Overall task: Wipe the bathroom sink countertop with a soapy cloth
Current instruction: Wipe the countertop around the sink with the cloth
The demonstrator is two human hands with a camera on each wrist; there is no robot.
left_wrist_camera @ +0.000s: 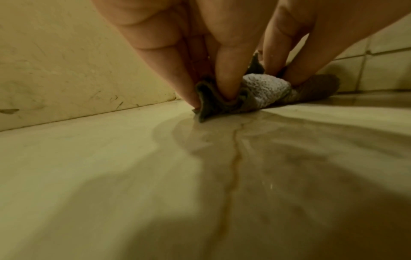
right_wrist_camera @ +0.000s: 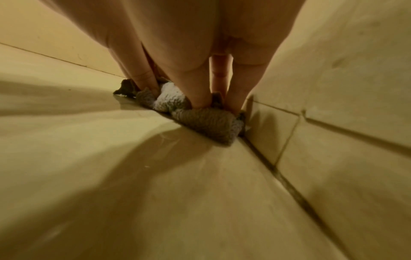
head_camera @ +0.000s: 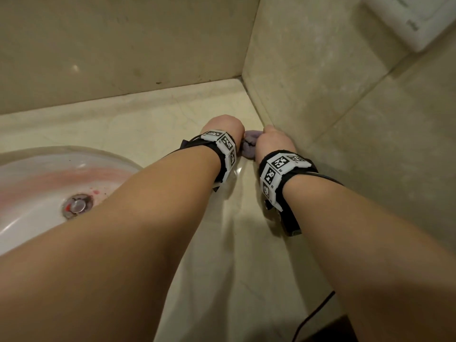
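The beige countertop [head_camera: 148,119] meets tiled walls [head_camera: 320,82] at a corner; a white sink [head_camera: 32,193] with pink stains lies left. Beside the right wall, the left hand [head_camera: 223,125] and right hand [head_camera: 272,143] both pinch the bunched grey cloth [left_wrist_camera: 264,91], which their fingers half hide.

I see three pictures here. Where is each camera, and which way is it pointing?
Head: worn on the head, looking down at the countertop corner and sink; shows both forearms, the left hand and right hand.
Left wrist: low over the counter, looking along the left fingers pressing the cloth.
Right wrist: low beside the side wall, looking along the right fingers.
All three share the cloth.
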